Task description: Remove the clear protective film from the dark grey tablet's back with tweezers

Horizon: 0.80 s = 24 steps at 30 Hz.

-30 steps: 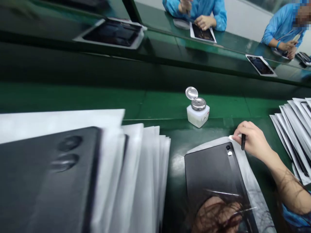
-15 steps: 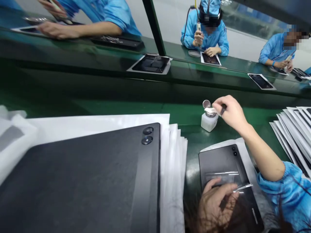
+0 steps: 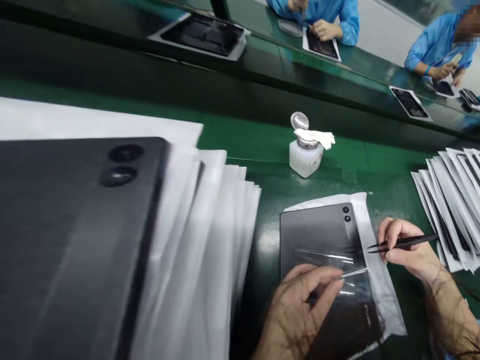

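Note:
Between thumb and fingertips, my left hand pinches the edge of a clear plastic film, which reflects light over the back of a dark grey tablet. The tablet lies back side up on a white sheet, its two camera lenses toward the far right corner. To the right of the tablet, my right hand grips black tweezers, their tips pointing left just above the sheet. Beyond the tablet stands a small white dispenser bottle with its lid raised and a white wipe draped on its top.
A tall pile of white sheets, topped by a large dark tablet, fills the left. Another stack of sleeved tablets is at right. Across a raised green ledge, two people in blue work on tablets.
My right hand has left the bottle and come back beside the tablet with the tweezers; the wipe stays on the bottle. My left hand keeps pinching the film. The view has tilted downward.

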Each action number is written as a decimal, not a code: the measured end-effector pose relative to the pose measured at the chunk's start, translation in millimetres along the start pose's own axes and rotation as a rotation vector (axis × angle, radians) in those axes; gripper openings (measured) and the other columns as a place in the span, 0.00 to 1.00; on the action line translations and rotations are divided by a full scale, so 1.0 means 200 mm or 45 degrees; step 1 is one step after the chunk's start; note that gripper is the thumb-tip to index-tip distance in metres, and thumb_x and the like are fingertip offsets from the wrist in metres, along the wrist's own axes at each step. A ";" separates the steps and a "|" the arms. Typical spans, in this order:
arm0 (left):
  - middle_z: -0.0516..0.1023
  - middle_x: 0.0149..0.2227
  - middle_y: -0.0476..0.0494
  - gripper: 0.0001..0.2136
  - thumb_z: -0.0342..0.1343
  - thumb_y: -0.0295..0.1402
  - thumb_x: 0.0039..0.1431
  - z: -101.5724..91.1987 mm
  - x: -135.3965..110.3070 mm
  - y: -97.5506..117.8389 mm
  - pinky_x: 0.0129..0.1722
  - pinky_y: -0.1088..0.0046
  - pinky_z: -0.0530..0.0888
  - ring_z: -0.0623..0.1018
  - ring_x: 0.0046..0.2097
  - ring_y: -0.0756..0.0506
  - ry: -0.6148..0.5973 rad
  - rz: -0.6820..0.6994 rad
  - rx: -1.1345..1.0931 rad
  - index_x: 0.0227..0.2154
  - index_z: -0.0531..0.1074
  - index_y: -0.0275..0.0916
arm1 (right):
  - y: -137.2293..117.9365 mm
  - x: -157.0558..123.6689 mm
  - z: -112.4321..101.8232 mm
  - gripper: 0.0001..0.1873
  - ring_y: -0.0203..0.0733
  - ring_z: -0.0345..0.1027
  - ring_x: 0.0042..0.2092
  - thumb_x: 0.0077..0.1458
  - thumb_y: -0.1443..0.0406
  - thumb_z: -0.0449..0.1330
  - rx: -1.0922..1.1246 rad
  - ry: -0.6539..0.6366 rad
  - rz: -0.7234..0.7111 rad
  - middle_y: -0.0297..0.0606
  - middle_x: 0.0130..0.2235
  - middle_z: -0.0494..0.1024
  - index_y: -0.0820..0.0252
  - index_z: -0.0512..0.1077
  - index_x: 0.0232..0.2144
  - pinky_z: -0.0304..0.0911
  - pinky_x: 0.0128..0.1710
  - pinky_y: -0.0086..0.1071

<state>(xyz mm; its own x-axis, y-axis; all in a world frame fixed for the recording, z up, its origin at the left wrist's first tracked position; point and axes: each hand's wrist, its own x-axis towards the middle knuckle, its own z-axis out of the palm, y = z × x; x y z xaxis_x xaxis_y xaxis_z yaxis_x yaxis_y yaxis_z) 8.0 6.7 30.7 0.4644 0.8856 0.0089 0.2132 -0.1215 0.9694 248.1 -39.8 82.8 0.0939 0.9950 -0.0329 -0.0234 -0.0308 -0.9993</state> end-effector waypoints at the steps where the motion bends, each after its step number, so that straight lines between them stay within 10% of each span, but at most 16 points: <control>1: 0.82 0.30 0.54 0.04 0.64 0.34 0.56 -0.01 0.00 0.01 0.29 0.84 0.78 0.82 0.28 0.51 -0.015 -0.009 -0.001 0.32 0.83 0.50 | -0.01 0.00 0.00 0.10 0.39 0.71 0.31 0.50 0.63 0.74 -0.012 -0.031 -0.006 0.35 0.33 0.77 0.54 0.75 0.28 0.68 0.30 0.31; 16: 0.82 0.28 0.51 0.05 0.64 0.30 0.54 -0.04 0.03 0.08 0.29 0.82 0.79 0.81 0.28 0.50 -0.015 0.011 0.055 0.30 0.84 0.47 | -0.03 -0.04 0.05 0.09 0.41 0.77 0.34 0.49 0.71 0.71 -0.123 -0.026 0.079 0.36 0.32 0.81 0.56 0.75 0.26 0.73 0.37 0.35; 21: 0.82 0.28 0.52 0.05 0.64 0.30 0.53 -0.03 0.02 0.08 0.15 0.87 0.68 0.80 0.27 0.51 -0.047 -0.042 0.031 0.30 0.84 0.49 | -0.03 -0.03 0.06 0.09 0.41 0.77 0.33 0.49 0.71 0.71 -0.108 0.000 0.112 0.35 0.31 0.81 0.55 0.75 0.26 0.72 0.35 0.34; 24: 0.82 0.27 0.53 0.06 0.64 0.30 0.52 -0.02 0.02 0.08 0.26 0.86 0.76 0.80 0.29 0.51 -0.026 -0.001 0.053 0.29 0.84 0.49 | -0.03 -0.03 0.06 0.10 0.41 0.77 0.32 0.49 0.70 0.72 -0.074 0.012 0.113 0.34 0.30 0.81 0.55 0.75 0.26 0.72 0.33 0.33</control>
<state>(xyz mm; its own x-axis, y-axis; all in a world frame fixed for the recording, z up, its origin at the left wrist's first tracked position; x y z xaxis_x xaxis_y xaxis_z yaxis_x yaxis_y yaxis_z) 10.6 10.2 47.4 0.4815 0.8764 0.0026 0.2492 -0.1398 0.9583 236.2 -44.9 89.1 0.1033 0.9872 -0.1212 0.0260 -0.1245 -0.9919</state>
